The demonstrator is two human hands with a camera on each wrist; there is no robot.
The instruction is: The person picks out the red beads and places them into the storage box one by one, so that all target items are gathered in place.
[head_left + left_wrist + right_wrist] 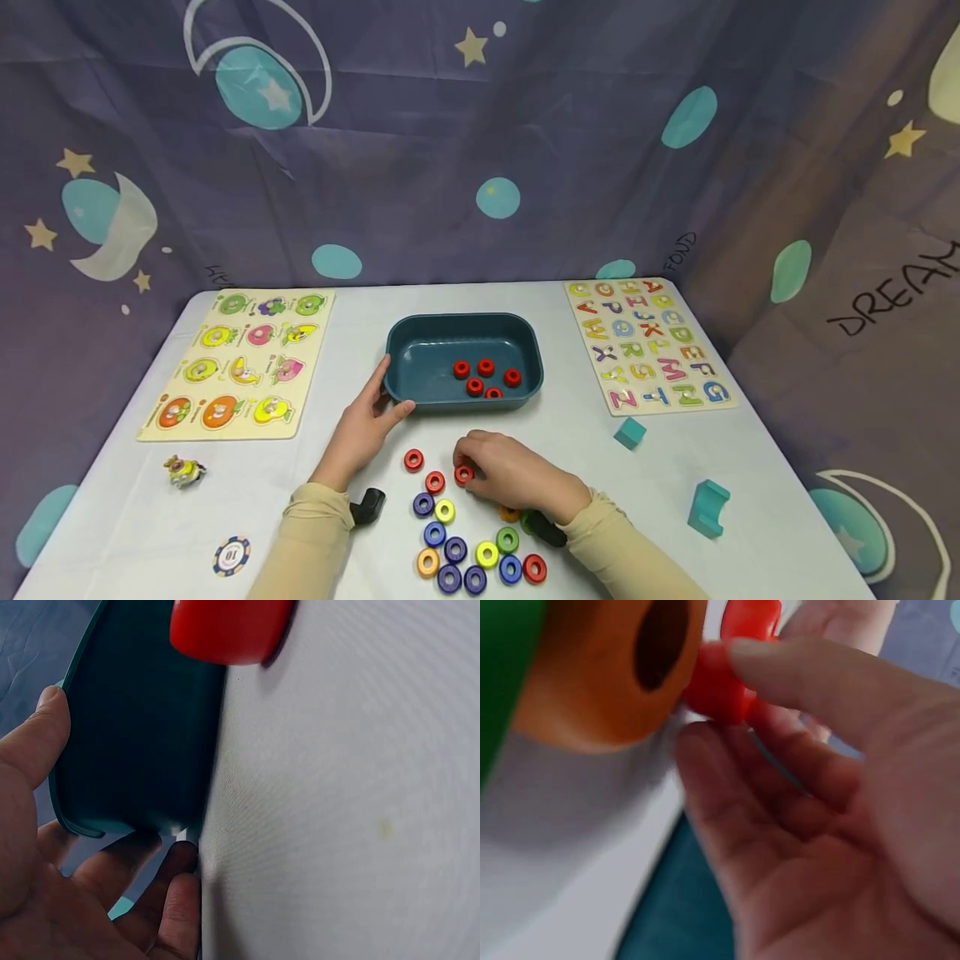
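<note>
My left hand (360, 429) holds the near left corner of a dark teal tray (405, 398), thumb at the front and fingers along the end wall. In the left wrist view its thumb meets the rim and the other fingers bend about the tray's end (135, 750). Several red rings (486, 367) lie inside, toward the right. In front of the tray, my right hand (517, 475) pinches a red ring (463, 475) between thumb and fingers, low over the table. The right wrist view shows the thumb pressed on this ring (718, 682), beside an orange ring (600, 682).
Loose coloured rings, including a purple ring (450, 578) and a yellow ring (487, 554), lie near the table's front. A fruit board (247, 367) stands left, a letter board (648, 350) right. Teal blocks (707, 508), a small figure (183, 472) and a poker chip (232, 556) lie outward.
</note>
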